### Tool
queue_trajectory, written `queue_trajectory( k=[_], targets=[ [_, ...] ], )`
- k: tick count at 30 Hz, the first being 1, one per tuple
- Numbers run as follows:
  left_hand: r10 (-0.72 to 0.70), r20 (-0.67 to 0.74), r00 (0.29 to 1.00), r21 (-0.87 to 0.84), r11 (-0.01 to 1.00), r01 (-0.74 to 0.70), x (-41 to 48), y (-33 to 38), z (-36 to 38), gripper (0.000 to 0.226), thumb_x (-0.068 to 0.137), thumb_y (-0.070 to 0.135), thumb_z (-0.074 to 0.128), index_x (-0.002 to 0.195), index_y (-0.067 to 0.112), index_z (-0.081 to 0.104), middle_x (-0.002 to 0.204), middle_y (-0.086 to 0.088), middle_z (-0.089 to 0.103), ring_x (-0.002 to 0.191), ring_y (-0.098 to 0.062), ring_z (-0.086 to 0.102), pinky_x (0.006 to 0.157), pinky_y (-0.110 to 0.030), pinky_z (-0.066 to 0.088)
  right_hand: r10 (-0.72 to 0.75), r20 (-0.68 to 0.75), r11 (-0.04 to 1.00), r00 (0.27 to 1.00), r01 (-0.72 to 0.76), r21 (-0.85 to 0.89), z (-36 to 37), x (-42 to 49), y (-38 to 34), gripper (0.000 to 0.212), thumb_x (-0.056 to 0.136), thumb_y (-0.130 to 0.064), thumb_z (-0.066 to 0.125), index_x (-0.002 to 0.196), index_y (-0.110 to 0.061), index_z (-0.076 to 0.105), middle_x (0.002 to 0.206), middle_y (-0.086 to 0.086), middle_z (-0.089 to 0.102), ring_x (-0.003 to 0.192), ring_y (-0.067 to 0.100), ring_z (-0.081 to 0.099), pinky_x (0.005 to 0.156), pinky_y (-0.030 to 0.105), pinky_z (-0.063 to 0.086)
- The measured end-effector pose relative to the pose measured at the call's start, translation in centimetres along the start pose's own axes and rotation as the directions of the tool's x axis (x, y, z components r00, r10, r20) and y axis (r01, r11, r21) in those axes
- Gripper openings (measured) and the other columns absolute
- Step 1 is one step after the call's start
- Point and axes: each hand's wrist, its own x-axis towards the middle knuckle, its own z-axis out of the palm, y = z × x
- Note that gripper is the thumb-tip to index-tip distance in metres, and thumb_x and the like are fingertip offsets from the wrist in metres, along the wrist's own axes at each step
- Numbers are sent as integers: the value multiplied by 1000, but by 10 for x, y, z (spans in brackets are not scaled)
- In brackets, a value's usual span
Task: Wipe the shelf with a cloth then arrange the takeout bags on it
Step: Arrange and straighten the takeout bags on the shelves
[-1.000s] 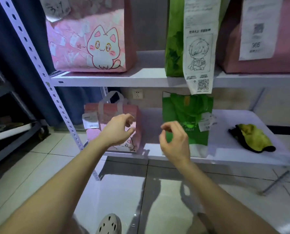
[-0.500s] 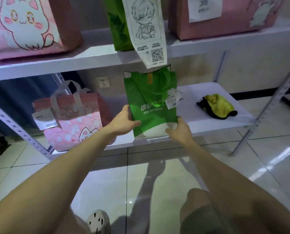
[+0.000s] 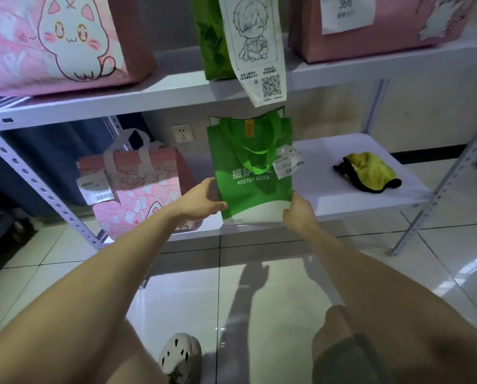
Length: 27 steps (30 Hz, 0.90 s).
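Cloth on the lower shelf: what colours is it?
The cloth is yellow, black-edged; head view.

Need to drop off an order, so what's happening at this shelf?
A person holds a green bag upright at the front of the lower shelf, their left-hand grip on its left edge and right-hand grip pinching its bottom right corner. A pink bag sits to its left, and a yellow cloth lies on the shelf to its right. More bags stand on the upper shelf.

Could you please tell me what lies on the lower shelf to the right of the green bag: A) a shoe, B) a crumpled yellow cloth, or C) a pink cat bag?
B: a yellow cloth lies crumpled on the lower shelf, right of the green bag and apart from it.
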Motion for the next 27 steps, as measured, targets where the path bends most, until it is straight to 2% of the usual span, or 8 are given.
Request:
queue_trajectory(
  k=[5, 9, 13, 16, 18, 20, 24, 27],
  targets=[
    [-3, 7, 1000, 19, 1000, 3, 3, 4, -3, 69, 99, 13, 76, 158, 13, 39, 133, -6, 73, 119, -26, 73, 104, -53, 61, 5, 21, 1000, 1000, -5, 21, 1, 8, -6, 45, 95, 4, 57, 139, -5, 51, 125, 14, 66, 101, 27, 61, 84, 30, 51],
    [-36, 35, 999, 11, 999, 36, -1, 3, -7, 68, 100, 14, 76, 158, 13, 39, 134, -6, 73, 123, -25, 72, 106, -53, 59, 15, -53, 999, 998, -13, 35, 2, -15, 6, 50, 95, -9, 65, 143, -5, 49, 134, 14, 61, 119, 34, 63, 101, 42, 54],
    [-90, 22, 996, 26, 996, 90, -12, 5, -12, 75, 102, 18, 76, 163, 9, 34, 147, -10, 64, 130, -29, 67, 109, -53, 57, 10, -105, 999, 994, -5, 52, 7, -49, 17, 47, 100, -16, 61, 145, -8, 52, 140, 10, 60, 120, 31, 64, 104, 44, 54],
    [-75, 43, 996, 286, 956, 59, -33, 8, -18, 63, 104, 27, 73, 157, 9, 45, 146, -7, 64, 130, -29, 65, 112, -48, 53, -22, 57, 1000, 998, 23, -12, 20, -67, 8, 43, 100, -19, 60, 142, -14, 57, 137, 4, 64, 112, 23, 67, 101, 40, 57],
    [-72, 65, 995, 511, 859, 29, -52, 6, -23, 51, 102, 32, 72, 146, 12, 54, 136, -7, 71, 124, -30, 68, 107, -43, 54, -93, 215, 991, 972, 112, -77, 30, -73, -8, 41, 100, -25, 63, 140, -16, 59, 133, 4, 67, 103, 20, 67, 92, 37, 58],
    [-98, 92, 991, 630, 777, 19, -68, -2, -30, 53, 103, 35, 71, 149, 14, 53, 138, -8, 70, 124, -29, 67, 106, -40, 53, -181, 331, 967, 926, 230, -114, 39, -77, -31, 45, 99, -32, 65, 141, -16, 59, 132, 5, 66, 102, 20, 65, 88, 34, 54],
    [-117, 79, 990, 602, 797, 47, -82, -27, -45, 50, 106, 34, 69, 150, 15, 56, 144, -9, 67, 123, -26, 67, 109, -38, 51, -324, 430, 917, 843, 391, -75, 51, -75, -78, 59, 96, -38, 70, 149, -18, 56, 148, 2, 61, 132, 22, 59, 112, 38, 48],
    [-140, 87, 986, 610, 790, 59, -80, -55, -64, 52, 106, 35, 69, 152, 16, 55, 146, -8, 65, 125, -25, 67, 110, -35, 50, -368, 462, 885, 807, 456, -91, 56, -62, -112, 63, 97, -38, 71, 152, -16, 52, 153, 3, 57, 137, 21, 57, 115, 40, 46]
  ],
)
